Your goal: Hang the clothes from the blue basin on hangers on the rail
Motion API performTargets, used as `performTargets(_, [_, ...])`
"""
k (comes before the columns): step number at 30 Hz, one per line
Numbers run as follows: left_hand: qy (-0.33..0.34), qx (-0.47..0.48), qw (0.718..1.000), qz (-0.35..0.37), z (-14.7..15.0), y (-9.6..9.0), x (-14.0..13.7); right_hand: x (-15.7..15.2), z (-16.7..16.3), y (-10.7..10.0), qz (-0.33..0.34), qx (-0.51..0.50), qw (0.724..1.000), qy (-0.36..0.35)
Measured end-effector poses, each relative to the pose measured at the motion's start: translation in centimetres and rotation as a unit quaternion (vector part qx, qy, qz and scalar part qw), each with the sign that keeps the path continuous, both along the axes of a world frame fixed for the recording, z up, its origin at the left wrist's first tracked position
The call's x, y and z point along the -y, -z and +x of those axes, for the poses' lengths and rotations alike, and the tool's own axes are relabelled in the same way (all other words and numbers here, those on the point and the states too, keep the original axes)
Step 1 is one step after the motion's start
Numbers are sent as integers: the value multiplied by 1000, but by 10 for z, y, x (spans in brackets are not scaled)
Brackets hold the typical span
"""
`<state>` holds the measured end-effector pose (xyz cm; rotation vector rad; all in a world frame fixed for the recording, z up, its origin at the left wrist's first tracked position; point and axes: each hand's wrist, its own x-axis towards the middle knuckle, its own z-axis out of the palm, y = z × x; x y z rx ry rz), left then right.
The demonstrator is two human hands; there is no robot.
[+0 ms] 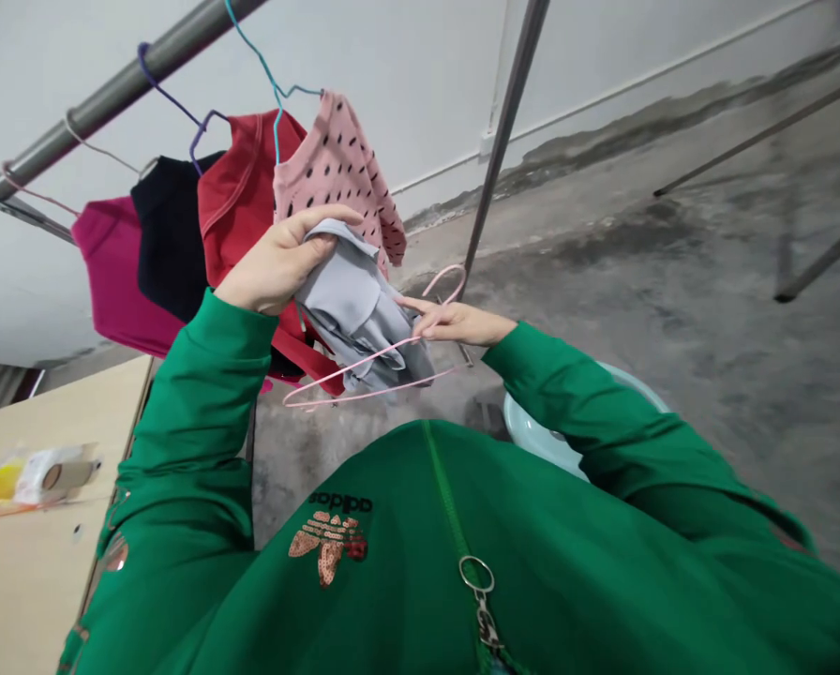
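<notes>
A light grey garment [353, 291] hangs bunched in front of me, its upper edge pinched in my left hand [286, 258]. My right hand [466, 323] is closed around a pink clothes hanger [350, 396], near the base of its hook. The hanger's long bars stretch left across the front of the garment's lower part. The index finger of my right hand reaches to the right side of the cloth. Directly behind the garment hangs a pink top with dark marks [339, 164] on a teal hanger [262, 66].
Red [233, 206], black [171, 239] and magenta [121, 272] clothes hang along a metal rail [173, 56] at upper left. A rack post [504, 141] stands beyond my hands. A pale blue basin [539, 436] is partly behind my right sleeve. A wooden table [26, 572] lies left.
</notes>
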<state>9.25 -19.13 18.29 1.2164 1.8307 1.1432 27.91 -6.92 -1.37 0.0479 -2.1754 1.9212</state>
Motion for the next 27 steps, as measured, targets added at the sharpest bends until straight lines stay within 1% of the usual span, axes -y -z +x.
performTargets(3, [-22,-33,999,12,-8,-1,2,1,-20,10,34,3,999,25])
performTargets(5, [-4,-107,994,14,-17,-1,6,-6,-20,12,46,1,997,57])
performTargets(7, [27,-211,977,23,-28,0,11,-17,-11,8,53,-4,996,77])
performTargets(10, [43,-344,937,46,-48,8,16,-38,7,-9,62,-2,994,85])
performTargets(13, [41,-403,913,45,-69,22,20,-55,23,-36,58,35,993,98])
performTargets(15, [38,-425,903,50,-80,32,21,-63,30,-59,49,72,988,130])
performTargets(17, [33,-442,894,63,-88,39,21,-66,34,-82,56,101,977,178])
performTargets(19, [21,-450,890,75,-93,43,20,-64,35,-105,76,119,961,239])
performTargets(21, [-2,-445,891,85,-96,45,19,-58,33,-123,95,132,941,298])
performTargets(23, [-30,-427,898,99,-96,47,19,-49,30,-134,125,140,921,343])
performTargets(24, [-41,-411,904,108,-94,49,21,-44,29,-137,148,140,911,360])
performTargets(26, [-40,-360,925,116,-84,54,25,-36,24,-136,200,133,888,392])
performTargets(27, [-26,-322,940,113,-75,58,28,-33,21,-132,222,127,877,406])
